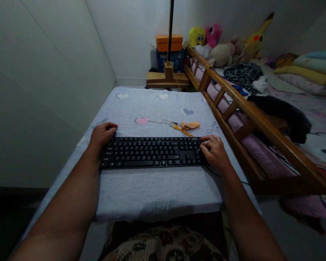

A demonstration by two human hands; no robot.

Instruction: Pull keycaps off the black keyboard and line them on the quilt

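A black keyboard (146,153) lies flat on a table covered with a pale blue cloth (157,188). My left hand (103,135) grips its left end, fingers curled over the far corner. At the right end, my right hand (213,150) is closed around the edge beside the number keys. Just beyond the keyboard lie a small brush with a yellow handle (183,130), an orange cloth-like piece (190,125) and a thin metal tool (165,120).
A wooden bed rail (233,96) runs along the table's right side, with plush toys (220,54) and bedding behind it. Past the far edge stand an orange box (169,42) and a wooden stand (167,78). A cable trails right from the keyboard.
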